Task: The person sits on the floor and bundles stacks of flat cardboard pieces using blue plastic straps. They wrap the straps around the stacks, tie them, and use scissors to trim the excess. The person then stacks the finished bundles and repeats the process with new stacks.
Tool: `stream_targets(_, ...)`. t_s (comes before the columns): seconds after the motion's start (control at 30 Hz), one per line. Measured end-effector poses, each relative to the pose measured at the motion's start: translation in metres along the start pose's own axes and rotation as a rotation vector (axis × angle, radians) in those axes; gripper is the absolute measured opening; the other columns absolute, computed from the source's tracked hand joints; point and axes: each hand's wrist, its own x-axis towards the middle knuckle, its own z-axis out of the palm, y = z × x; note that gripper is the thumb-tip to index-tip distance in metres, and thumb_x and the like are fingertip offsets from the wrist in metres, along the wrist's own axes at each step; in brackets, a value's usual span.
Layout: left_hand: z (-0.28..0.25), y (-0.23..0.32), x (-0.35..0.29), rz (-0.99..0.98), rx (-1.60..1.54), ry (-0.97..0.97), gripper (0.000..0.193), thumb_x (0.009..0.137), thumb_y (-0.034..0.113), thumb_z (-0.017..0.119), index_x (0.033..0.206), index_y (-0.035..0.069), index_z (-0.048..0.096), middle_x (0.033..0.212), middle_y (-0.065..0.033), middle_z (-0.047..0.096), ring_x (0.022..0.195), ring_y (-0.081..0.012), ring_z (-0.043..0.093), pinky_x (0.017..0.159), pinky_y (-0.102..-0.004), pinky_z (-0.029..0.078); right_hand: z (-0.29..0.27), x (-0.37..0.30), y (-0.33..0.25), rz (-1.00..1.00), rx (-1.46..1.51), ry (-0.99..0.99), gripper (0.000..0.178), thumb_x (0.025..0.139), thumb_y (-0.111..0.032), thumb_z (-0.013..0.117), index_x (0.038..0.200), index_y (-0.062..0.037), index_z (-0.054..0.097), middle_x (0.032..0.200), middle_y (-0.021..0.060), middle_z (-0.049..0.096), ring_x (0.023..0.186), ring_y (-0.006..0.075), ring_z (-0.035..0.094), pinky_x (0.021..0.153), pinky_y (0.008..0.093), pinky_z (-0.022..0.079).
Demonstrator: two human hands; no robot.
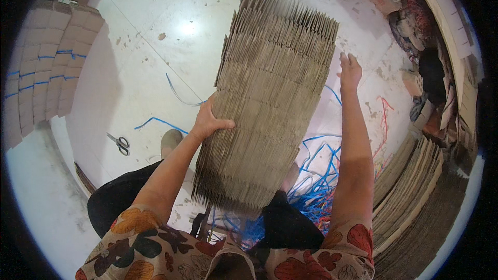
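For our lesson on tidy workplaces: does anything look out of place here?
Yes. Blue strips lie in a loose tangle on the floor, right of the near end of the cardboard, unlike those wrapped round the bundles at left. Scissors also lie on the floor, where someone might step on them.

I can't see the left hand's [206,121] fingertips behind the cardboard stack [270,98], which also partly covers the blue straps [317,197]; my view's rim crops the tied bundles [49,65].
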Motion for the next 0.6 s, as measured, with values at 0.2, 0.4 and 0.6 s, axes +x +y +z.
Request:
stream_targets(0.2,0.000,-0.002,-0.001,-0.004,-0.050,0.013,0.087,0.047,0.032,0.082,0.119,0.000,0.046,0.105,-0.0118,0.058,0.098,-0.0232,0.055,0.090,-0.0333,0.039,0.039,0.030,-0.015,0.194,0.195,-0.123,0.066,0.076,-0.033,0.065,0.130,-0.0053,0.039,0.111,0.0116,0.052,0.098,0.0186,0.051,0.075,0.0314,0.046)
stream_targets(0.4,0.002,0.012,-0.002,0.029,0.011,0.032,0.085,0.048,0.033,0.081,0.118,-0.001,0.047,0.105,-0.0120,0.058,0.099,-0.0234,0.054,0.090,-0.0334,0.039,0.056,0.045,0.036,0.087,0.488,-0.186,0.091,0.070,-0.034,0.071,0.136,0.0034,0.022,0.131,0.0238,0.038,0.119,0.0280,0.041,0.099,0.0363,0.029)
stream_targets(0.6,-0.002,0.010,-0.001,0.005,-0.013,0.028,0.087,0.048,0.034,0.082,0.118,-0.001,0.046,0.105,-0.0121,0.058,0.098,-0.0238,0.054,0.090,-0.0338,0.039,0.048,0.027,-0.017,0.345,0.609,-0.031,0.069,0.070,-0.031,0.072,0.122,0.0053,0.047,0.113,0.0175,0.055,0.106,0.0225,0.051,0.089,0.0357,0.039)
